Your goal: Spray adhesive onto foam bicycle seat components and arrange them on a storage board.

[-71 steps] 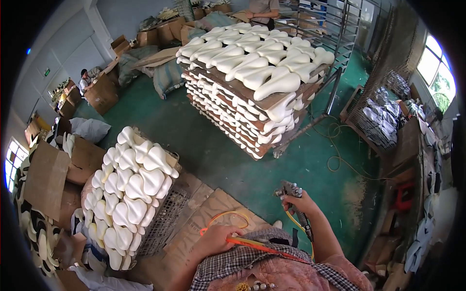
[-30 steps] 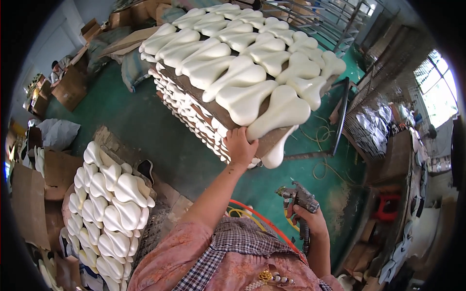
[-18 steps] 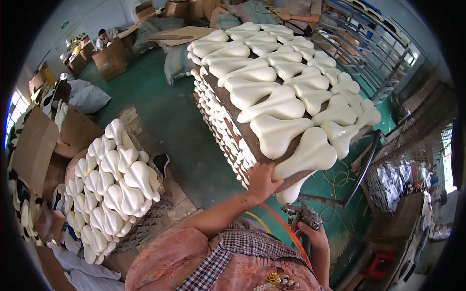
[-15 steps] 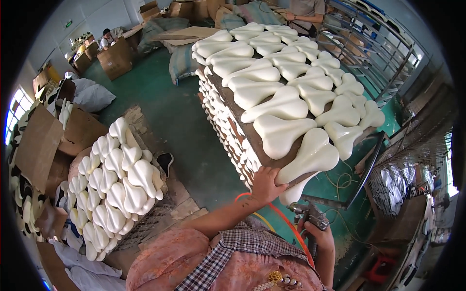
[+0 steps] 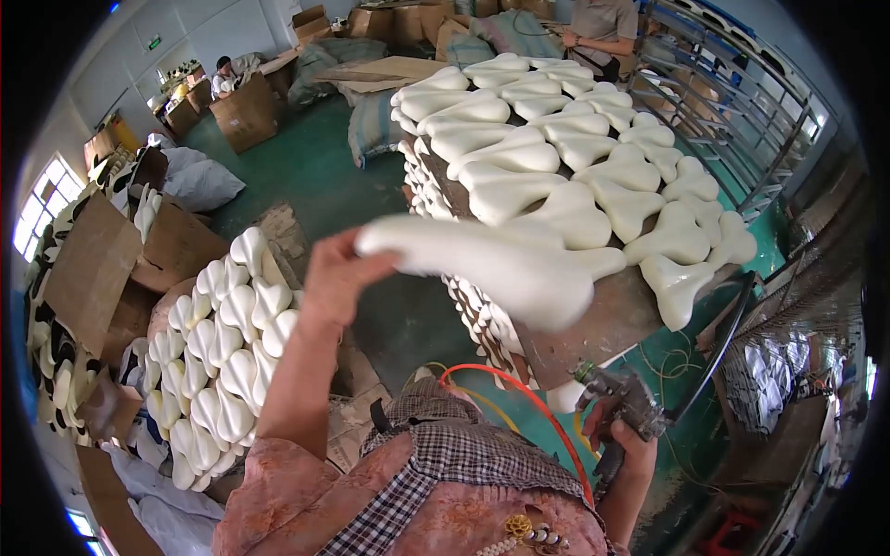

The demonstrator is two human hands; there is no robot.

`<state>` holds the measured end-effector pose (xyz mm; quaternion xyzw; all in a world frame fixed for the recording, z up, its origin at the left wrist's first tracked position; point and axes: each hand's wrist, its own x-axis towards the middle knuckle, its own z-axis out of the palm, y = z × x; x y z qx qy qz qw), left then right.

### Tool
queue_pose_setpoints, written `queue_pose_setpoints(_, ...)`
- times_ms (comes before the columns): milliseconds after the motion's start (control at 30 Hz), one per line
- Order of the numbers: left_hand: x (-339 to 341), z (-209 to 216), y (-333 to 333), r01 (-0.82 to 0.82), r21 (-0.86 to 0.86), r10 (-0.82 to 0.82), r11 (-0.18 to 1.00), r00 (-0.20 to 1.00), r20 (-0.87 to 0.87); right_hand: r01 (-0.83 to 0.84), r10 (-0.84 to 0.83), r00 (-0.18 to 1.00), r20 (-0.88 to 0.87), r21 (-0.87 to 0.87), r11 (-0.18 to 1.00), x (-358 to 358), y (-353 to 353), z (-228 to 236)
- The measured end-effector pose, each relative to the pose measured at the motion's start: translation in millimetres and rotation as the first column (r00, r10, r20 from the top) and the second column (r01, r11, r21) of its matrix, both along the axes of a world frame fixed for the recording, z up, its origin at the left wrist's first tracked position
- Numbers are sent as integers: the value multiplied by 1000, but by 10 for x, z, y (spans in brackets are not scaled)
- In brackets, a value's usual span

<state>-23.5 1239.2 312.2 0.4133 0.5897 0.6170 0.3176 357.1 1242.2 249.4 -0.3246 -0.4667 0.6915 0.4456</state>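
My left hand (image 5: 336,271) pinches the narrow nose of a cream-white bicycle saddle foam pad (image 5: 505,276), lifted and slightly blurred, with its wide end pointing right. Behind it, rows of similar saddle pads (image 5: 575,218) cover the top of a brown board (image 5: 589,357) on a tall stack. A metal spray gun (image 5: 630,400) is gripped in my right hand (image 5: 629,452), its nozzle toward the board's near corner. An orange hose (image 5: 533,408) loops across in front of my checked apron. Part of another white pad (image 5: 564,397) shows below the board near the nozzle.
To the left stands a lower pile of saddle pads (image 5: 221,394), beside open cardboard boxes (image 5: 93,264). A black metal bar (image 5: 718,347) juts out at the right, near a wire rack (image 5: 788,269). Two people are farther back, one by a metal shelf frame (image 5: 732,111).
My left hand has taken the nearest saddle pad off the board's corner and swung it up and left. The spray gun remains in my right hand, shifted slightly right.
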Motion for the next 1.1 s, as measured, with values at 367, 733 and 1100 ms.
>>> queue_pose_setpoints(367, -3277, 101, 1666, -507, 538, 282, 674, 849, 447, -148, 147, 988, -38, -30, 989, -1920, 1034, 39)
queue_pose_setpoints(733, -5895, -424, 4201, -335, 332, 125, 882, 844, 521, -129, 204, 962, 179, -358, 925, -4369, 2574, 77)
queue_pose_setpoints(1100, -6040, -373, 6669, 296, 284, -400, 912, 793, 460, -4, 172, 955, 243, -565, 825, -5137, 3268, -167)
